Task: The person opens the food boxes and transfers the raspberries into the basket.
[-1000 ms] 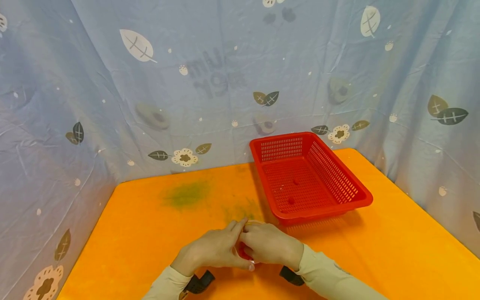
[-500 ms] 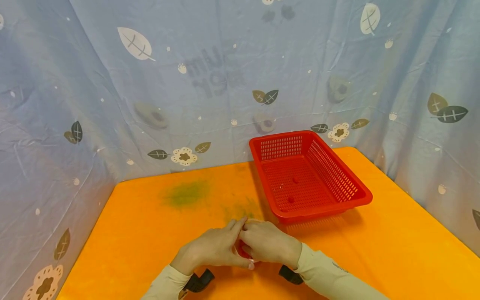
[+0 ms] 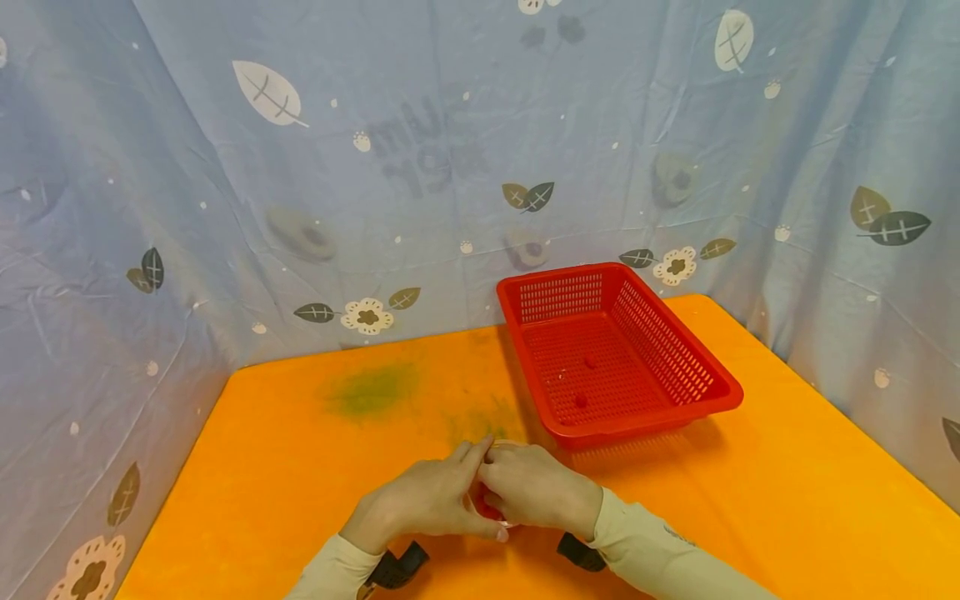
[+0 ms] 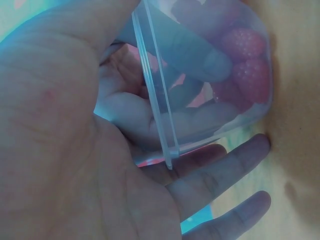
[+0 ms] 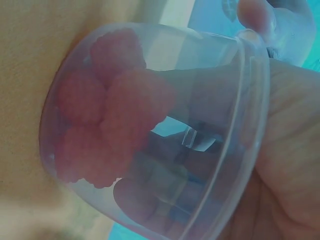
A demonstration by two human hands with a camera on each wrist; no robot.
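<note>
Between both hands stands a clear plastic cup [image 5: 215,100] with several raspberries [image 5: 135,95] at its bottom. My left hand [image 3: 423,500] holds it from the left, thumb at the near side and fingers curving round the far side; the outer fingers spread beside the cup in the left wrist view. My right hand [image 3: 536,492] reaches down over the rim, its fingers inside the cup. Seen through the wall, a fingertip [image 4: 217,65] lies right by the raspberries [image 4: 250,80]. I cannot tell whether these fingers pinch one.
A red rectangular plastic basket [image 3: 735,392] stands behind and to the right of the hands, with small red raspberries [image 3: 581,401] on its floor. Orange cloth covers the table [image 3: 292,467], with a green stain [image 3: 375,389] at back left. Patterned curtains [image 3: 420,167] enclose the back and sides.
</note>
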